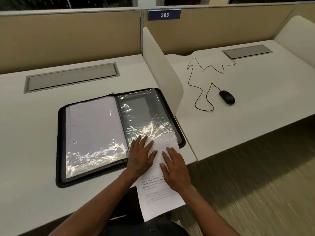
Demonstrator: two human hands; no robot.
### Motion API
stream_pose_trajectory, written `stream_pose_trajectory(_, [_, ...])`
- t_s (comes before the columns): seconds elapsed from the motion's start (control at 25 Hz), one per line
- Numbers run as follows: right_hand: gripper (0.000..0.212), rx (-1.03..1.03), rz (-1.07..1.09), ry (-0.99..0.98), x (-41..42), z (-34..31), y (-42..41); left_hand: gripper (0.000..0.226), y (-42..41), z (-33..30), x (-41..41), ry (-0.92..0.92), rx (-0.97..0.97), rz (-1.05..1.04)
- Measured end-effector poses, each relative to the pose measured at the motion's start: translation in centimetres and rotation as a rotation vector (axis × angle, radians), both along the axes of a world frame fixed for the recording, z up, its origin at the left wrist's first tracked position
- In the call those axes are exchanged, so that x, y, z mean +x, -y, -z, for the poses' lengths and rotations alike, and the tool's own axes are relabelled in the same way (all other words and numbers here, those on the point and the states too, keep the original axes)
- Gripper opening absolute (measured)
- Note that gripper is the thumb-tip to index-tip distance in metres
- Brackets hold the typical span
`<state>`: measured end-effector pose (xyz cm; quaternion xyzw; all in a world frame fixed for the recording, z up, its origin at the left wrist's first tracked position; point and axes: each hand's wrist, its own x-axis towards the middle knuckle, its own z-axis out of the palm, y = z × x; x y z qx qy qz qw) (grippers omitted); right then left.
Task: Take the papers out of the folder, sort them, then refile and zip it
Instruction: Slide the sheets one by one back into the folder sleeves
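Observation:
A black zip folder (59, 147) lies open on the white desk. Its left side holds white papers (93, 126) under a clear sleeve. The right side shows a shiny clear sleeve (144, 116) over grey. A printed paper sheet (158, 198) lies with its top end at the lower edge of the right sleeve and its bottom end hanging past the desk's front edge. My left hand (141, 155) lies flat on the sheet and the sleeve's lower edge, fingers spread. My right hand (175, 167) rests flat on the sheet beside it.
A white divider panel (160, 65) stands right of the folder. On the neighbouring desk lie a black mouse (227, 97) and its looping cable (201, 92). Grey cable-tray lids (71, 77) are set into the desk behind the folder. A beige partition runs along the back.

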<state>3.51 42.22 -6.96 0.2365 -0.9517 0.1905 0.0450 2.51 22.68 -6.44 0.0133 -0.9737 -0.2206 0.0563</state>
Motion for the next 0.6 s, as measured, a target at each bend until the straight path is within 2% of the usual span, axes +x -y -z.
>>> stream_pose_trajectory(0.2, [0.061, 0.147, -0.006, 0.094, -1.7, -0.8, 0.7, 0.062, 0.5, -0.4, 0.2, 0.049, -0.021, 0.056])
stream_pose_trajectory(0.4, [0.055, 0.096, -0.041, 0.075, -1.2, -0.8, 1.2, 0.069, 1.1, -1.0, 0.4, 0.076, 0.025, 0.077])
stream_pose_trajectory(0.6, [0.064, 0.171, -0.079, 0.135, -2.9, -1.4, 2.7, 0.069, 1.1, -1.4, 0.5, 0.087, 0.035, 0.091])
